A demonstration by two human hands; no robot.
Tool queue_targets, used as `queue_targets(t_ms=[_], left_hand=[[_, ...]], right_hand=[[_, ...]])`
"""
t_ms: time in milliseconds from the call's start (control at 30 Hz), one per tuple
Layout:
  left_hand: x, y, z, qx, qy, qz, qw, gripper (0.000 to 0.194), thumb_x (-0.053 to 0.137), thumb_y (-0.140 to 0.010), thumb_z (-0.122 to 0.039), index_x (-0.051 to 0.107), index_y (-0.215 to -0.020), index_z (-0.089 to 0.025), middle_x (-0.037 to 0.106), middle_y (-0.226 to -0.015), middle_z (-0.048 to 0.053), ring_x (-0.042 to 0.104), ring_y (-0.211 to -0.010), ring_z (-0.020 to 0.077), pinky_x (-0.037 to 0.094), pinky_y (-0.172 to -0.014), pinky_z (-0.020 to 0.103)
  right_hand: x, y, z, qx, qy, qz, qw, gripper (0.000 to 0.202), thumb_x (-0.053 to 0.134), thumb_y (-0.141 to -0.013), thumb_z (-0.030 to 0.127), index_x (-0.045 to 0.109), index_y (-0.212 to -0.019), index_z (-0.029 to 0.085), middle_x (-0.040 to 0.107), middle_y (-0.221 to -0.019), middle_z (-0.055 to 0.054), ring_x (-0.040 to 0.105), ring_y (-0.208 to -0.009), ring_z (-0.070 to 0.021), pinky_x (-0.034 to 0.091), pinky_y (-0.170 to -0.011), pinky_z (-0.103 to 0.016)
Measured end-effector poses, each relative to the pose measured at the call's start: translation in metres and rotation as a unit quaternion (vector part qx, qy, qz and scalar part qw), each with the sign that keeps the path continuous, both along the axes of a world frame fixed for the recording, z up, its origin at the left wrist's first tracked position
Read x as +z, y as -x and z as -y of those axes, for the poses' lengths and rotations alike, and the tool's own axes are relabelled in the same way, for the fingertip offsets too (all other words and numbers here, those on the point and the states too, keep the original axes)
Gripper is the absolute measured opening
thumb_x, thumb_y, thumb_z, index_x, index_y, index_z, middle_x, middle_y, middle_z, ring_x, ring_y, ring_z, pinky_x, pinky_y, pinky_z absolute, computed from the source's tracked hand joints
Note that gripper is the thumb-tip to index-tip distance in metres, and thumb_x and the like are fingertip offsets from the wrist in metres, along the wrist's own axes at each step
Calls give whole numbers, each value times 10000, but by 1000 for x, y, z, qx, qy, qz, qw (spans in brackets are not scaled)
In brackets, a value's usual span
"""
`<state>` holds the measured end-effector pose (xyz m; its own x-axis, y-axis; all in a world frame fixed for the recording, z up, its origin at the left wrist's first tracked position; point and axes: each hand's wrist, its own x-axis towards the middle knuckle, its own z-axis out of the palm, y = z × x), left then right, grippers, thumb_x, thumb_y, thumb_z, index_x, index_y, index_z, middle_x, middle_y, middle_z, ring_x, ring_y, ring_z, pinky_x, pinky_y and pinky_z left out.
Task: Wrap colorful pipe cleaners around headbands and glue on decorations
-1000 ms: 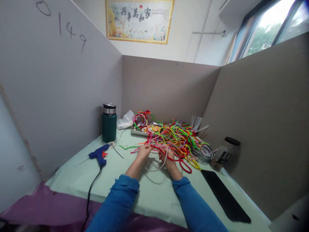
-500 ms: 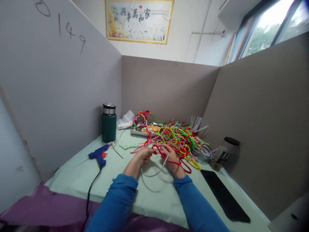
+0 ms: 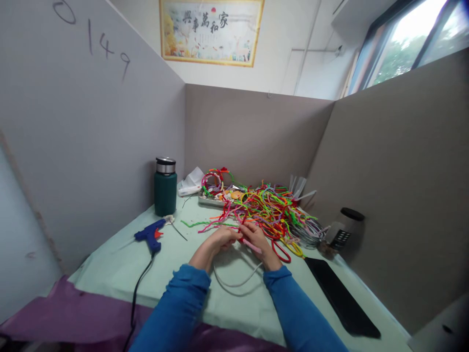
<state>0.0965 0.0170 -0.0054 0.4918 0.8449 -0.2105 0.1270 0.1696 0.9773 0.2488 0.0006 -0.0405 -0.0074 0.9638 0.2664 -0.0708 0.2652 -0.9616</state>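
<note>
My left hand (image 3: 222, 238) and my right hand (image 3: 256, 238) meet over the middle of the table, fingertips nearly touching. Both pinch a short red fuzzy stem (image 3: 241, 234) between them. A pink fuzzy piece (image 3: 252, 246) lies across the fingers of my right hand. Below the hands hangs a thin white-grey wire loop (image 3: 234, 285), its upper part hidden by the fingers. Just beyond them spreads a heap of coloured fuzzy stems (image 3: 271, 205).
A blue glue gun (image 3: 150, 235) with a black cord and a green bottle (image 3: 165, 190) stand left. Behind are a metal tray (image 3: 212, 201) and white tissue. At right are red-handled scissors (image 3: 281, 252), a black flat object (image 3: 340, 297) and a jar (image 3: 340, 232).
The long red stem that trailed over my right wrist is now gathered at the fingers. A pink piece shows at my right hand, and the wire loop has shifted slightly.
</note>
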Motion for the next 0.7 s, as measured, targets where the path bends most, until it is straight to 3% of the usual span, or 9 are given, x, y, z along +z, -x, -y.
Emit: queue_targets(t_ms=[167,333,567,700], left_hand=[[3,1,1,-70,-14,53,996,351,707,-670,-453,507,-654,-164,294,-474,-85,178,-408,43,54,-432,243],[2,1,1,-33,-34,118,992,380,733,-651,-458,488,-765,-190,329,-495,-98,193,-400,34,55,-428,217],[1,2,-7,-7,-19,200,980,354,736,-593,-311,579,-865,-148,283,-487,-116,159,-400,24,58,-415,203],[1,0,-9,53,-17,203,978,285,719,-593,-285,553,-781,-149,268,-458,-122,155,-386,23,75,-399,201]], right_hand=[[-4,0,-6,-37,26,-51,998,378,746,-663,499,505,-654,208,454,-552,60,386,-443,-78,279,-405,-216],[-7,0,-6,-42,35,-70,996,371,716,-687,512,504,-647,210,436,-470,66,356,-394,-77,243,-386,-221],[-8,5,-8,-25,44,-131,990,310,768,-622,413,558,-665,189,485,-531,57,361,-416,-64,238,-387,-205],[-7,7,-8,-8,37,-156,987,252,769,-609,359,610,-704,189,498,-548,51,368,-428,-67,256,-400,-208]])
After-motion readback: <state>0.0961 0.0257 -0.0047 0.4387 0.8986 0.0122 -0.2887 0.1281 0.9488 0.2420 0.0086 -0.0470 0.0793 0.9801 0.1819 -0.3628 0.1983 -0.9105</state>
